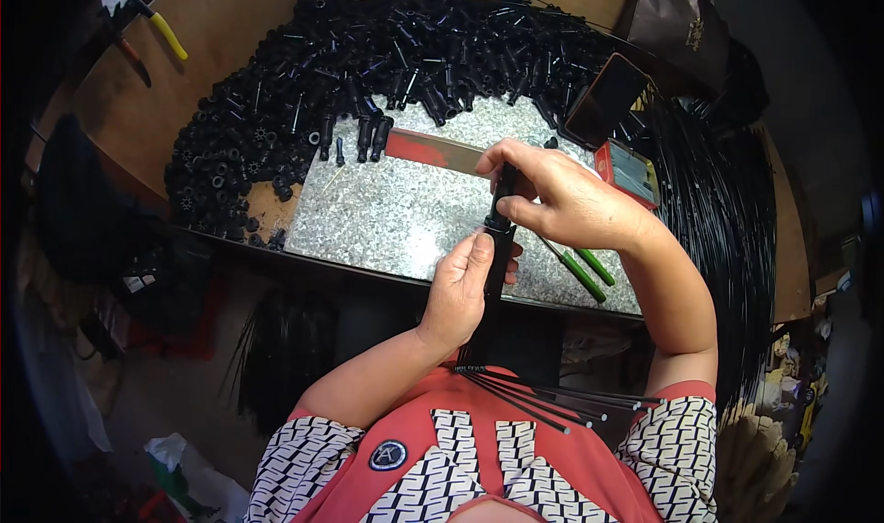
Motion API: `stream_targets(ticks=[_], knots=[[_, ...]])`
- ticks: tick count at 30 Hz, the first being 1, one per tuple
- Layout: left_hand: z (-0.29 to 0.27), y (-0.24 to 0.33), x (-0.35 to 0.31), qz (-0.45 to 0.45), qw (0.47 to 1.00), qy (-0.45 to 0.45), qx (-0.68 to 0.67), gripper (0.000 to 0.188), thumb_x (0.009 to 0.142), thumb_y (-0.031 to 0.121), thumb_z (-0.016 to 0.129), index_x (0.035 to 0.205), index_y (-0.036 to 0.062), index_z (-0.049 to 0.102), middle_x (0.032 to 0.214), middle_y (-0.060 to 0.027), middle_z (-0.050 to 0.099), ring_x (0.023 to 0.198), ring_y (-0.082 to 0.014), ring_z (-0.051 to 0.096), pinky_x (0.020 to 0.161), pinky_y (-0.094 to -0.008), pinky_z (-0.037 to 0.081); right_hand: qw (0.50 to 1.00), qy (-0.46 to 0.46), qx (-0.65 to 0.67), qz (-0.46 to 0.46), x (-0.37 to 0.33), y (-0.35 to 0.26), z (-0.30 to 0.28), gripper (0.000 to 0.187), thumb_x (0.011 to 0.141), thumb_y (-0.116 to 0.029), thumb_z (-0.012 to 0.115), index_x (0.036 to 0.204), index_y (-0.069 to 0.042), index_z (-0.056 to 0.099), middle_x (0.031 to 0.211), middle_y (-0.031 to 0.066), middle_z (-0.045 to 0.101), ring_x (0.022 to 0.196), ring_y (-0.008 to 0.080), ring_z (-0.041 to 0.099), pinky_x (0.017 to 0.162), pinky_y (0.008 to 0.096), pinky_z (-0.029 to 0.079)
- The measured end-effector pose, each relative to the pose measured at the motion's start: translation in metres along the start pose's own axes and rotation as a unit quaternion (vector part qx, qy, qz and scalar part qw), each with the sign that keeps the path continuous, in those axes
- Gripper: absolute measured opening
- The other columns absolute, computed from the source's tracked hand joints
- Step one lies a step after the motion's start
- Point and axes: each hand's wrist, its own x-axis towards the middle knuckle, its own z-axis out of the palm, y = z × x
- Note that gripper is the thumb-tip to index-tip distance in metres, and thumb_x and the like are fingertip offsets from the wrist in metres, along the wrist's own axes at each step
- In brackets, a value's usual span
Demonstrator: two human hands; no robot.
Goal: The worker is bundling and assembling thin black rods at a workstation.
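My left hand (463, 282) is closed round a black tube (498, 258), held upright near the front edge of the stone slab. Above it, my right hand (573, 201) pinches a black plastic fitting (504, 190) at the tube's top end. The two parts meet between my hands; the fingers partly hide the joint. Several thin black rods (543, 396) with pale tips fan out to the right below, against my shirt; where they join the tube is hard to see. Beside my right hand lies a green-handled tool (587, 273). A red and metal flat bar (428, 149) lies behind the hands.
A large heap of black plastic fittings (433, 49) covers the back and left. A few fittings (368, 138) lie apart on the speckled slab (368, 215). At right are a propped phone (606, 98), a red box (626, 175) and long black rods (714, 219).
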Motion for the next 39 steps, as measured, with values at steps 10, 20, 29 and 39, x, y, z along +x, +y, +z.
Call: stream_targets(ticks=[10, 20, 29, 39], knots=[[-0.002, -0.002, 0.003, -0.024, 0.999, 0.012, -0.023, 0.039, 0.104, 0.033, 0.038, 0.109, -0.0003, 0.057, 0.096, -0.0066, 0.063, 0.082, -0.0108, 0.059, 0.076, -0.0262, 0.050, 0.973, -0.019, 0.206, 0.101, 0.000, 0.019, 0.006, 0.031, 0.086, -0.001, 0.063, 0.115, -0.002, 0.051, 0.090, 0.0021, 0.057, 0.083, 0.0083, 0.056, 0.075, 0.0258, 0.048], [-0.005, 0.003, 0.006, -0.045, 0.997, 0.029, -0.062, 0.035, 0.103, 0.032, 0.040, 0.111, 0.0029, 0.057, 0.093, -0.0058, 0.064, 0.080, -0.0105, 0.061, 0.072, -0.0256, 0.052, 0.980, 0.049, 0.182, 0.065, -0.024, 0.027, 0.027, 0.050, 0.079, -0.014, 0.076, 0.121, 0.002, 0.053, 0.099, 0.0076, 0.062, 0.091, 0.0162, 0.060, 0.084, 0.0314, 0.050], [-0.001, 0.004, 0.006, -0.031, 0.996, -0.001, -0.081, 0.035, 0.103, 0.031, 0.039, 0.112, 0.0012, 0.056, 0.091, -0.0057, 0.062, 0.080, -0.0125, 0.061, 0.073, -0.0270, 0.052, 0.986, 0.008, 0.158, 0.049, -0.028, 0.031, 0.031, 0.030, 0.079, -0.018, 0.076, 0.100, -0.002, 0.063, 0.091, 0.0081, 0.065, 0.088, 0.0174, 0.061, 0.084, 0.0343, 0.047], [-0.015, 0.010, 0.007, -0.049, 0.993, -0.009, -0.105, 0.035, 0.103, 0.028, 0.039, 0.116, -0.0009, 0.054, 0.098, -0.0080, 0.062, 0.085, -0.0159, 0.062, 0.075, -0.0306, 0.052, 0.983, 0.115, 0.133, 0.048, -0.029, 0.038, 0.056, 0.044, 0.075, -0.025, 0.080, 0.105, -0.003, 0.057, 0.091, 0.0072, 0.061, 0.085, 0.0163, 0.060, 0.079, 0.0317, 0.048]])
